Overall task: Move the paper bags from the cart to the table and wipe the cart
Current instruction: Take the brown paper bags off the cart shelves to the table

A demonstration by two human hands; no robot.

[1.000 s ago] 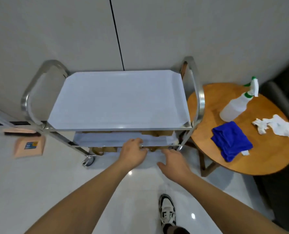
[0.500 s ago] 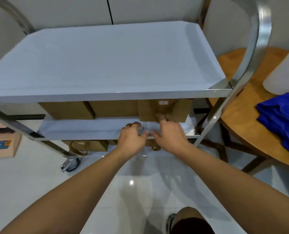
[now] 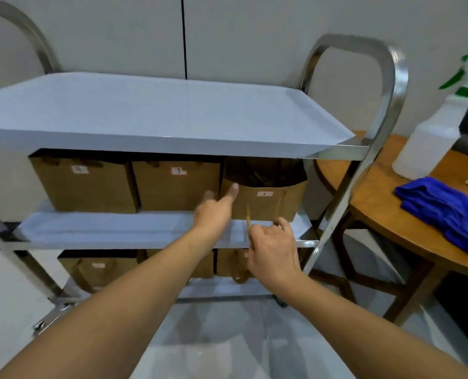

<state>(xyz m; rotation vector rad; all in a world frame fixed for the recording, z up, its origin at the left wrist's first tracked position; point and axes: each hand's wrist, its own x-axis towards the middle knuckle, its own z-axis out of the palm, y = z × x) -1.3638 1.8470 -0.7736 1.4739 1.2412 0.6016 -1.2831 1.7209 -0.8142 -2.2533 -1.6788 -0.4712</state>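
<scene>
First step in hand, by the look of it: pulling the first paper bag off the cart (image 3: 385,105); wiping not yet begun. Judged early in the task, since every bag in view sits on the cart and none on the table (image 3: 377,198).

Bag marked 1 (image 3: 265,199): on the middle shelf (image 3: 104,231), at the end nearest the table, tipped forward with its open mouth showing, dark inside. Brown paper, flat-sided, small white label on the front face. Beside it, away from the table: bag marked 3 (image 3: 176,184), then a third bag (image 3: 82,184) with an unreadable label, both upright and tucked under the top shelf (image 3: 159,116). More brown bags (image 3: 96,272) on the bottom shelf, partly hidden behind the arms.

Left hand (image 3: 213,212): fingers reaching along the bag's edge farthest from the table, thumb laid on the front corner; grip partly hidden, so hard to call firm. Right hand (image 3: 271,250): fingers curled, apparently pinching a thin brown strip, likely the bag's handle (image 3: 247,218), just in front of the middle shelf.

Next move probably calls for drawing bag 1 clear of the top shelf's lip without crushing it, then carrying it across to the table, keeping it off the spray bottle (image 3: 432,138) and blue cloth (image 3: 443,212) lying there. Thin paper; likely to crumple or tear if yanked by the handle alone.
</scene>
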